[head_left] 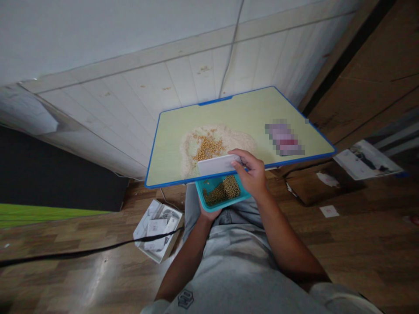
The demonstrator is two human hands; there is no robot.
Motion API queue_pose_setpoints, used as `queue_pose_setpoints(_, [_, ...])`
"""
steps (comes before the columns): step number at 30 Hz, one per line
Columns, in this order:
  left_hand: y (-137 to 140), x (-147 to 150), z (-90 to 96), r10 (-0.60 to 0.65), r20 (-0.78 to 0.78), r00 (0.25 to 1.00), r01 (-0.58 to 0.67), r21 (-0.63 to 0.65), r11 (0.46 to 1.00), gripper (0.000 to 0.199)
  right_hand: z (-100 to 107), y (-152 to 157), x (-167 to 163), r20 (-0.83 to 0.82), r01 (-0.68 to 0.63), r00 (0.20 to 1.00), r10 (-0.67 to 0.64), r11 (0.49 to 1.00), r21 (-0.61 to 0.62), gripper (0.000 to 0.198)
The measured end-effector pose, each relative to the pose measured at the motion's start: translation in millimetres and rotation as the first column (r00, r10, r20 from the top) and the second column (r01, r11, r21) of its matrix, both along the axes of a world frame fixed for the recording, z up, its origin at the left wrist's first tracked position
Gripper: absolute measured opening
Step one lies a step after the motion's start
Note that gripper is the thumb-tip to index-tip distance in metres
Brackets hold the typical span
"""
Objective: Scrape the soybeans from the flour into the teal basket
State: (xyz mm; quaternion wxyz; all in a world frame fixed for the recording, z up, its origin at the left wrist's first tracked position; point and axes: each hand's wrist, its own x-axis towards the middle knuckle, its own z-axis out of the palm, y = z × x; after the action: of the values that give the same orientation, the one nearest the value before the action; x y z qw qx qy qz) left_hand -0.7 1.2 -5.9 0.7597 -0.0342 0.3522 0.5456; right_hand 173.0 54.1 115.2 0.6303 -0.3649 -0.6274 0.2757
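My right hand (250,172) grips the right end of a white flat rectangular piece (218,166), thumb on the near face and fingers along the top edge. The piece stands on edge at the table's near rim, beside a heap of yellow soybean-like beans (209,146). Pale rice-like grains (240,139) lie spread around those beans. Below the table edge, my left hand (209,212) holds a teal plastic tray (225,203) from its near side and underneath, most of its fingers hidden. Inside the tray are small greenish beans (214,195) and larger yellowish beans (231,186).
The yellow-green table (173,126) has a blue rim and stands close to the white panelled wall (147,93). A blurred-out pinkish item (284,138) lies on its right side. An open white box (160,231) sits on the wooden floor at left; a black strap (98,250) crosses there.
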Motion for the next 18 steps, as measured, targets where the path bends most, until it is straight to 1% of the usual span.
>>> queue_pose_setpoints(2, [-1, -1, -1.6, -0.004, 0.006, 1.000, 0.004, -0.007, 1.000, 0.068, -1, 1, 1, -0.011, 0.041, 0.999, -0.041, 0.999, -0.017, 0.025])
queue_pose_setpoints(5, [-1, -1, -5.6, -0.023, 0.021, 1.000, 0.023, -0.006, 1.000, 0.073, -2, 3, 2, -0.059, 0.152, 0.986, -0.155, 0.987, -0.050, 0.027])
queue_pose_setpoints(7, [-1, -2, -8.1, -0.036, 0.020, 0.999, 0.036, 0.002, 0.999, 0.074, -1, 4, 2, -0.095, 0.197, 0.975, -0.201, 0.979, -0.058, 0.028])
queue_pose_setpoints(10, [-1, -2, -9.0, -0.031, 0.010, 0.999, 0.031, -0.008, 0.999, 0.074, 0, 3, 1, -0.098, 0.149, 0.983, -0.156, 0.986, -0.076, 0.029])
queue_pose_setpoints(12, [0, -2, -7.6, -0.027, 0.010, 1.000, 0.027, -0.007, 1.000, 0.073, 0, 2, 0, -0.069, 0.090, 0.993, -0.097, 0.991, -0.099, 0.030])
queue_pose_setpoints(14, [0, -2, -6.5, -0.017, 0.026, 1.000, 0.017, -0.015, 1.000, 0.069, -1, 1, -1, -0.046, 0.065, 0.996, -0.071, 0.991, -0.114, 0.031])
queue_pose_setpoints(18, [0, -3, -11.5, -0.006, 0.059, 0.998, 0.008, -0.039, 0.999, 0.068, -4, 3, 0, -0.049, 0.126, 0.990, -0.133, 0.985, -0.120, 0.034])
